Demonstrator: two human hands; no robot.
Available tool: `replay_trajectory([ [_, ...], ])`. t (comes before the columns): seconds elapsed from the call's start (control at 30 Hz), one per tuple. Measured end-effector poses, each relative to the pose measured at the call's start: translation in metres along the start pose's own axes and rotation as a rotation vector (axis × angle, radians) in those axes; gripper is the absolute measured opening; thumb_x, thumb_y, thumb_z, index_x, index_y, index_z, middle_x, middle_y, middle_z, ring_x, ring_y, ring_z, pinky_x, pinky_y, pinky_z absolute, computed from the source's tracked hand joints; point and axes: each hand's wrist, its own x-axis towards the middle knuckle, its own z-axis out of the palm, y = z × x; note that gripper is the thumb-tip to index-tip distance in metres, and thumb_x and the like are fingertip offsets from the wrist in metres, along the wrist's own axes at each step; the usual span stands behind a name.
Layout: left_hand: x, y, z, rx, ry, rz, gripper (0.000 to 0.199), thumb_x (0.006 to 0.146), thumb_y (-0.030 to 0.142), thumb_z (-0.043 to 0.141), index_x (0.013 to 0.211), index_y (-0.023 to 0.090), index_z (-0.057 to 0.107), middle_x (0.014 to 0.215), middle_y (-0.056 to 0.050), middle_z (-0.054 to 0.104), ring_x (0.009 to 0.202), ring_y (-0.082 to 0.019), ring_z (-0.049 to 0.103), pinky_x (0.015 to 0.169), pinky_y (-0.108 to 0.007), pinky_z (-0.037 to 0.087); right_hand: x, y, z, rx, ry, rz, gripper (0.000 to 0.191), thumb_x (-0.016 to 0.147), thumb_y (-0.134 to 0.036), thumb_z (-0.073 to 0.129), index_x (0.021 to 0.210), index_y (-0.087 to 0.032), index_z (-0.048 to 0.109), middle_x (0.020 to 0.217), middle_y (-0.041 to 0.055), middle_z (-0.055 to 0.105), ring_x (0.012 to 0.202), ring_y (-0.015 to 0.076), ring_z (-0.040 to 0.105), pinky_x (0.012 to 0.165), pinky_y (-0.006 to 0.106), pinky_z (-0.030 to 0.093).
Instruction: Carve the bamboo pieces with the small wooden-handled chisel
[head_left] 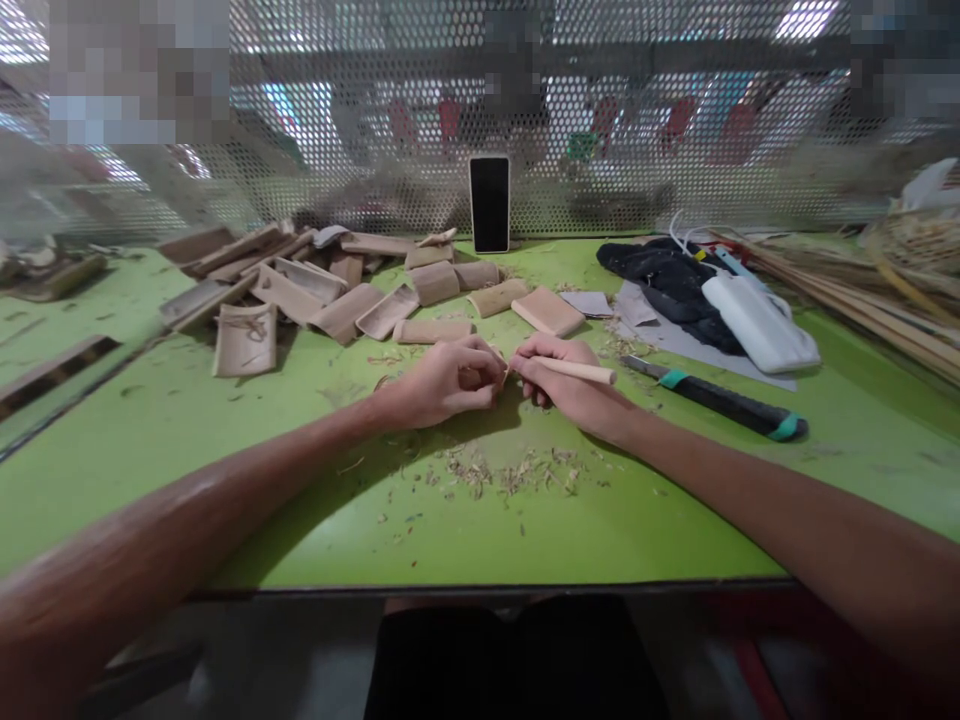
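My right hand (559, 370) is closed around a slim tool with a round pale wooden handle (581, 370), whose butt end points to the right. The tool's working tip is hidden at the fingers. Close against it on the left, my left hand (457, 378) has its fingers curled in a pinch. Something thin and yellowish shows between the two hands, too small to name. Below them, curled shavings (517, 472) lie scattered on the green table (337, 540).
Behind my hands lie several split bamboo pieces (345, 312). A black phone (490, 205) stands against the perforated metal screen (360, 180). To the right are a utility knife (724, 400), a white power bank (761, 322), black cloth (667, 285) and long thin strips (847, 290).
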Motion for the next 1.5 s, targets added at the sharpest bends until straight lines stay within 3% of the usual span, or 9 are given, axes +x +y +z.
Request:
replay_trajectory([
  [0.17, 0.001, 0.000, 0.001, -0.013, 0.020, -0.006, 0.009, 0.082, 0.022, 0.065, 0.081, 0.015, 0.070, 0.099, -0.009, 0.065, 0.090, -0.018, 0.064, 0.076, -0.027, 0.054, 0.000, 0.002, -0.001, 0.014, -0.009, -0.020, 0.021, 0.091, -0.038, 0.070, 0.090, -0.017, 0.070, 0.068, 0.0013, 0.065, 0.054, 0.0111, 0.057, 0.048, 0.024, 0.044],
  [0.37, 0.003, 0.003, 0.002, -0.201, -0.010, -0.088, 0.010, 0.085, 0.024, 0.063, 0.083, 0.015, 0.064, 0.084, -0.006, 0.068, 0.074, -0.013, 0.065, 0.068, -0.024, 0.055, -0.002, -0.002, 0.000, -0.016, 0.038, -0.047, 0.022, 0.091, -0.038, 0.070, 0.093, -0.016, 0.072, 0.069, 0.0014, 0.066, 0.054, 0.0110, 0.057, 0.046, 0.024, 0.044],
  [0.57, 0.003, 0.000, 0.003, -0.258, -0.026, -0.092, 0.014, 0.090, 0.027, 0.064, 0.092, 0.014, 0.064, 0.083, -0.006, 0.071, 0.074, -0.014, 0.069, 0.073, -0.026, 0.057, -0.004, -0.006, 0.000, 0.017, 0.031, -0.009, 0.019, 0.089, -0.035, 0.072, 0.090, -0.016, 0.071, 0.067, 0.0007, 0.065, 0.053, 0.0105, 0.056, 0.046, 0.023, 0.043],
  [0.77, 0.002, -0.001, -0.001, -0.224, -0.066, -0.054, 0.017, 0.094, 0.031, 0.062, 0.093, 0.015, 0.068, 0.082, -0.005, 0.071, 0.075, -0.015, 0.067, 0.071, -0.027, 0.056, -0.003, -0.007, -0.003, 0.093, -0.029, 0.059, 0.020, 0.087, -0.037, 0.073, 0.086, -0.017, 0.071, 0.062, -0.0001, 0.064, 0.052, 0.0099, 0.056, 0.044, 0.021, 0.042],
  [0.9, 0.003, -0.001, -0.004, -0.138, -0.014, -0.035, 0.018, 0.093, 0.032, 0.065, 0.093, 0.016, 0.071, 0.087, -0.005, 0.073, 0.077, -0.015, 0.066, 0.067, -0.024, 0.052, 0.000, -0.005, -0.004, 0.093, -0.010, 0.088, 0.025, 0.086, -0.041, 0.074, 0.087, -0.016, 0.071, 0.061, 0.0007, 0.064, 0.049, 0.0098, 0.055, 0.042, 0.020, 0.040],
  [1.13, 0.006, -0.002, -0.005, -0.111, 0.029, -0.033, 0.021, 0.093, 0.033, 0.064, 0.091, 0.016, 0.075, 0.090, -0.006, 0.076, 0.081, -0.016, 0.066, 0.069, -0.025, 0.051, -0.004, -0.010, -0.004, 0.117, 0.041, 0.064, 0.025, 0.085, -0.037, 0.076, 0.095, -0.015, 0.074, 0.062, 0.0008, 0.066, 0.049, 0.0099, 0.056, 0.043, 0.021, 0.042],
  [1.5, 0.005, 0.001, -0.005, -0.108, -0.002, -0.044, 0.023, 0.095, 0.035, 0.061, 0.093, 0.014, 0.072, 0.093, -0.008, 0.075, 0.085, -0.017, 0.066, 0.072, -0.026, 0.050, -0.001, -0.007, -0.008, 0.196, 0.025, 0.029, 0.021, 0.087, -0.037, 0.073, 0.090, -0.016, 0.074, 0.062, 0.0008, 0.065, 0.049, 0.0117, 0.056, 0.040, 0.022, 0.041],
])
